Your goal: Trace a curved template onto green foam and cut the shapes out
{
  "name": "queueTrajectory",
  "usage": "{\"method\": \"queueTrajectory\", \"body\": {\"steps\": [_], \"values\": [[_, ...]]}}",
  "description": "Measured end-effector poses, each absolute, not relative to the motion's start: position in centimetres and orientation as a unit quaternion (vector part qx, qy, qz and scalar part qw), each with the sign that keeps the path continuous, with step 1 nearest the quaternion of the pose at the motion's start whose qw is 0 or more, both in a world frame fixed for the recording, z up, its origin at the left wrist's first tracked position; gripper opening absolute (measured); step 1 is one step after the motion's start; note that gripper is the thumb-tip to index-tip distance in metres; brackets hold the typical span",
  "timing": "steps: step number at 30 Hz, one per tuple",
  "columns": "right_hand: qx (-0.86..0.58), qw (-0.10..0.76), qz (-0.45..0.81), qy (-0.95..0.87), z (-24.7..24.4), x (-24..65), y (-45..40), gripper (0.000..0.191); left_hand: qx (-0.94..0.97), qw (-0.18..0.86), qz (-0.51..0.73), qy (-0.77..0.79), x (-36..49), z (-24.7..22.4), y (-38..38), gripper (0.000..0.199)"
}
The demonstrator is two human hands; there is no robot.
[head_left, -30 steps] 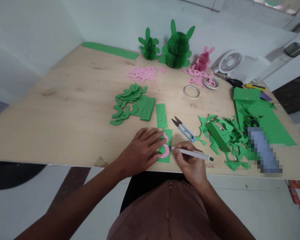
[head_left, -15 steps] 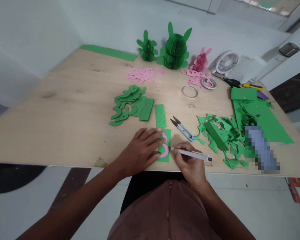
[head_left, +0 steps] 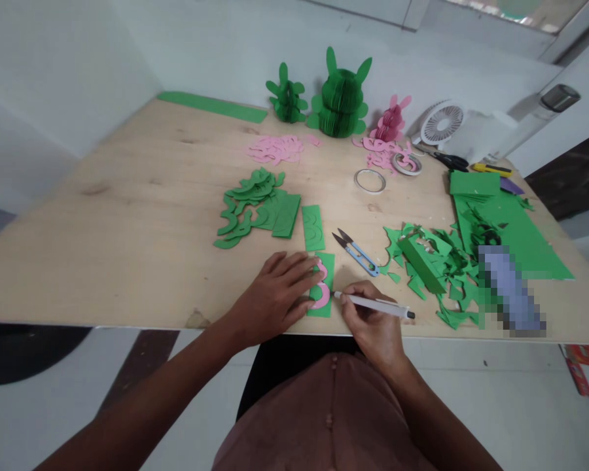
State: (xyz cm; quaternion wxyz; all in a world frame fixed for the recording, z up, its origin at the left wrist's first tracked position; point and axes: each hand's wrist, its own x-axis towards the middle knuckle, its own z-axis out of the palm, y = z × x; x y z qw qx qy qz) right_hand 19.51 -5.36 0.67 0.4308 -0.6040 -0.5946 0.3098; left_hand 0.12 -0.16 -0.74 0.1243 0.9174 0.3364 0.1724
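Observation:
My left hand (head_left: 273, 297) lies flat with its fingers spread, its fingertips pressing a pink curved paper piece (head_left: 322, 296) onto a green paper strip (head_left: 326, 313) near the table's front edge. Closed around a white pen (head_left: 380, 305), my right hand (head_left: 373, 322) is just right of the strip. The pen's dark tip points left, by the edge of the pink piece; whether it touches the paper I cannot tell. Another green strip (head_left: 313, 227) with a drawn curved outline lies just beyond. Blue-handled snips (head_left: 357, 252) rest to the right, blades pointing away.
Left of the strips is a pile of green cut-outs (head_left: 255, 203). Green scraps (head_left: 436, 261) and a blurred-out object (head_left: 513, 288) lie right. Pink cut-outs (head_left: 276, 149), tape rolls (head_left: 370, 181), paper rabbits (head_left: 342, 101) and a white fan (head_left: 442, 123) are farther back on the wooden table (head_left: 103, 242).
The view has shifted slightly. My hands, the pen and the pink piece keep nearly the same positions on the green strip.

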Motion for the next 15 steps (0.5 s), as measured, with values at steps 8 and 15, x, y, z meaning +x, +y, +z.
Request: {"method": "queueTrajectory", "body": {"steps": [8, 15], "values": [[-0.602, 0.438, 0.314, -0.590, 0.89, 19.40, -5.54, 0.007, 0.918, 0.122, 0.166, 0.337, 0.11, -0.82, -0.21, 0.042], [-0.596, 0.449, 0.311, -0.588, 0.78, 19.40, -5.65, 0.006, 0.919, 0.117, 0.174, 0.334, 0.11, -0.74, -0.17, 0.043]]}}
